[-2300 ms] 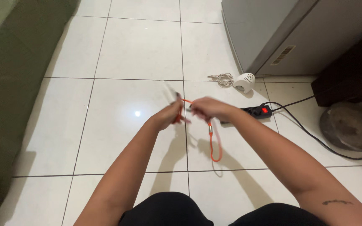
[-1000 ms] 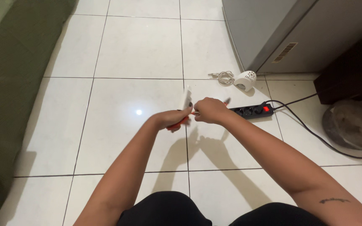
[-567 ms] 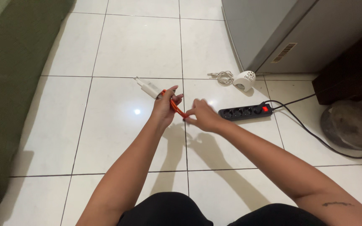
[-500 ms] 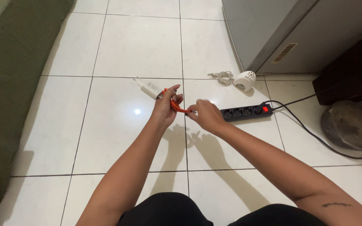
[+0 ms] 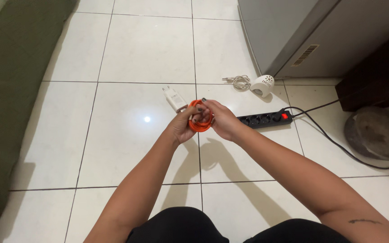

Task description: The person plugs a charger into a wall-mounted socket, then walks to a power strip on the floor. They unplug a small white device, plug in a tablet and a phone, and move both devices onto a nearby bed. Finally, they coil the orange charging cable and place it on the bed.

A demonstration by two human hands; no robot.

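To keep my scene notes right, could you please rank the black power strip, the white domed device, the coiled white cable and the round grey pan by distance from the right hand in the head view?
From the right hand:
1. Black power strip, just to its right.
2. White domed device, farther up-right.
3. Coiled white cable, beside the device; too close to call.
4. Round grey pan, far right.

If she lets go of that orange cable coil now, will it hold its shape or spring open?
Probably springs open: the orange cable is wound in a small tight loop with no tie visible, kept together only by the left hand and right hand. It looks thin and floppy. The white charger plug at its end would likely weigh that side down.
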